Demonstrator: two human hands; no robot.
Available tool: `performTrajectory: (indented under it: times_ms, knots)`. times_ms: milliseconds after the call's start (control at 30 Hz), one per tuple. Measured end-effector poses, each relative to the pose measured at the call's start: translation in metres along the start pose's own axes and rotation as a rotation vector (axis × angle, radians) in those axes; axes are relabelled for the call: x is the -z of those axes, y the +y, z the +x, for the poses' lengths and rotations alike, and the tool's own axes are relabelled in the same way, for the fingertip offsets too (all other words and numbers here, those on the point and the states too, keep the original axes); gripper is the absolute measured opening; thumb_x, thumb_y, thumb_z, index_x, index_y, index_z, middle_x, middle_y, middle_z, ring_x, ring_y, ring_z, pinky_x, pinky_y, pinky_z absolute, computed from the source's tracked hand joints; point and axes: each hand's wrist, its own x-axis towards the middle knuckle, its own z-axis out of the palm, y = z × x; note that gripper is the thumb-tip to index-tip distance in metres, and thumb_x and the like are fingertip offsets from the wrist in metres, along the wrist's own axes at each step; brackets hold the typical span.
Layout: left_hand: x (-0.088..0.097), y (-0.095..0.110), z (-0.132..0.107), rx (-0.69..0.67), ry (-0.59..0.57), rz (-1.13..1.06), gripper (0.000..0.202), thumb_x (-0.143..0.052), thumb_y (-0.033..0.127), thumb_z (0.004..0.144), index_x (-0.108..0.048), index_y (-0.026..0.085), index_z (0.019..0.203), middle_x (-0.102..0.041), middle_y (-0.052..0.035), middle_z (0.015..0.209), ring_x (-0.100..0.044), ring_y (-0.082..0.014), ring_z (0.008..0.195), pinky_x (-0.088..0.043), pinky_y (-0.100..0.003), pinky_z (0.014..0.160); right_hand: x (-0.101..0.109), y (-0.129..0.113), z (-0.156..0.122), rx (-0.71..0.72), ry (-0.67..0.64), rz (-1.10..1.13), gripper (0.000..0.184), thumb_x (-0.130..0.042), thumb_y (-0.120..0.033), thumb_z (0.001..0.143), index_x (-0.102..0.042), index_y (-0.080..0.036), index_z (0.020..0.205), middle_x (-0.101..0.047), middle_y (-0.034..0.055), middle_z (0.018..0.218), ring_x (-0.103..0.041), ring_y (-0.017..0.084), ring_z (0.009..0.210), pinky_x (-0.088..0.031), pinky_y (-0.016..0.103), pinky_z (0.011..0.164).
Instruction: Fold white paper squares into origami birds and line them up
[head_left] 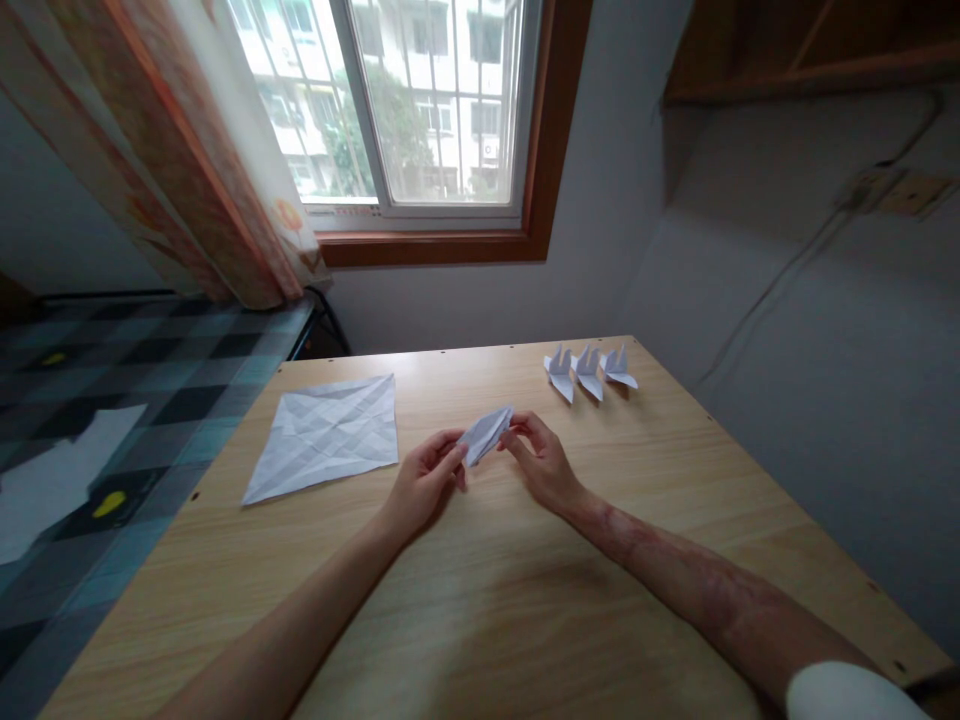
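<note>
A small piece of folded white paper point(485, 436) is held up above the middle of the table, its layers forming a narrow diamond shape. My left hand point(429, 483) pinches its left end between thumb and fingers. At the upper right end, the thumb and fingers of my right hand point(544, 462) close on the same paper. To the left lies a creased, opened-out white paper sheet point(330, 430), flat on the wood. Three folded paper cranes point(588, 373) stand in a row near the far right corner, apart from both hands.
The wooden table point(420, 620) has a wall close along its right side. Beyond its far edge is a window point(442, 110) with a patterned curtain point(187, 130). On the left, a checked bed cover point(150, 350) bears white paper point(64, 475). A shelf point(817, 60) hangs upper right.
</note>
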Motion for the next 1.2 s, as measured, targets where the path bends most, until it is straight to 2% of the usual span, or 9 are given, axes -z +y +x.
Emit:
performTrajectory:
  times_ms: [133, 367, 467, 533, 700, 867, 1000, 1100, 1200]
  knots:
    - [0.0, -0.003, 0.0, 0.019, 0.003, 0.015, 0.048, -0.083, 0.054, 0.092, -0.078, 0.015, 0.12, -0.075, -0.0036, 0.088, -0.06, -0.0117, 0.062, -0.052, -0.025, 0.061, 0.001, -0.004, -0.001, -0.008, 0.083, -0.074, 0.025, -0.068, -0.048, 0.108, -0.073, -0.024, 0.104, -0.073, 0.0014, 0.09, -0.071, 0.021, 0.084, -0.059, 0.036, 0.083]
    - [-0.001, -0.002, -0.001, -0.008, 0.025, 0.101, 0.047, -0.078, 0.057, 0.096, -0.076, 0.017, 0.121, -0.071, -0.0007, 0.082, -0.059, -0.0116, 0.059, -0.05, -0.024, 0.059, -0.003, -0.016, -0.004, 0.144, 0.184, -0.282, 0.022, -0.075, -0.033, 0.099, -0.065, -0.026, 0.117, -0.069, 0.0022, 0.104, -0.064, 0.019, 0.081, -0.056, 0.037, 0.083]
    - [-0.004, 0.001, -0.004, -0.014, 0.008, 0.178, 0.05, -0.074, 0.061, 0.097, -0.076, 0.017, 0.12, -0.068, 0.0007, 0.076, -0.058, -0.012, 0.057, -0.047, -0.024, 0.056, -0.001, -0.018, -0.003, 0.188, 0.203, -0.369, 0.012, -0.072, -0.025, 0.098, -0.066, -0.026, 0.108, -0.066, 0.0016, 0.1, -0.06, 0.02, 0.08, -0.054, 0.037, 0.081]
    - [-0.005, 0.002, -0.005, -0.012, -0.002, 0.195, 0.051, -0.073, 0.062, 0.098, -0.075, 0.017, 0.121, -0.068, 0.0007, 0.076, -0.058, -0.0117, 0.056, -0.046, -0.024, 0.055, 0.002, -0.018, -0.002, 0.179, 0.244, -0.402, 0.003, -0.069, -0.025, 0.1, -0.067, -0.026, 0.101, -0.065, 0.0014, 0.095, -0.059, 0.021, 0.081, -0.052, 0.038, 0.081]
    - [-0.003, 0.002, -0.005, 0.001, -0.016, 0.175, 0.048, -0.074, 0.058, 0.098, -0.075, 0.017, 0.122, -0.067, 0.0006, 0.079, -0.057, -0.0111, 0.057, -0.045, -0.023, 0.055, 0.002, -0.01, -0.001, 0.076, 0.302, -0.298, 0.015, -0.069, -0.039, 0.107, -0.07, -0.025, 0.101, -0.07, 0.003, 0.099, -0.064, 0.021, 0.086, -0.054, 0.037, 0.087]
    - [-0.002, 0.005, -0.005, -0.015, -0.067, 0.098, 0.048, -0.076, 0.055, 0.098, -0.07, 0.019, 0.131, -0.073, -0.0015, 0.088, -0.062, -0.0118, 0.059, -0.048, -0.024, 0.059, 0.0, 0.004, 0.001, -0.074, 0.094, 0.034, 0.041, -0.071, -0.053, 0.104, -0.065, -0.026, 0.134, -0.077, 0.0077, 0.124, -0.076, 0.023, 0.1, -0.063, 0.037, 0.089]
    - [-0.005, 0.009, -0.005, -0.022, -0.112, 0.099, 0.049, -0.074, 0.056, 0.1, -0.066, 0.022, 0.134, -0.076, -0.0022, 0.09, -0.068, -0.0145, 0.063, -0.054, -0.027, 0.066, 0.001, 0.002, 0.001, -0.08, -0.144, 0.06, 0.031, -0.07, -0.053, 0.105, -0.077, -0.023, 0.112, -0.08, 0.0053, 0.104, -0.076, 0.024, 0.095, -0.063, 0.039, 0.09]
    - [-0.007, 0.01, -0.007, -0.053, -0.102, 0.166, 0.041, -0.071, 0.054, 0.103, -0.067, 0.022, 0.129, -0.078, -0.0018, 0.088, -0.072, -0.0165, 0.069, -0.058, -0.029, 0.074, 0.0, -0.004, 0.0, -0.064, -0.177, 0.021, 0.026, -0.073, -0.05, 0.103, -0.078, -0.024, 0.103, -0.079, 0.0032, 0.098, -0.074, 0.022, 0.089, -0.063, 0.037, 0.086]
    - [-0.009, 0.01, -0.01, -0.07, -0.055, 0.228, 0.036, -0.071, 0.052, 0.103, -0.07, 0.022, 0.123, -0.081, -0.0054, 0.102, -0.077, -0.0186, 0.077, -0.062, -0.031, 0.077, -0.001, -0.006, -0.001, -0.03, -0.163, -0.016, 0.02, -0.075, -0.045, 0.101, -0.075, -0.024, 0.1, -0.078, 0.0017, 0.097, -0.072, 0.02, 0.088, -0.061, 0.034, 0.085]
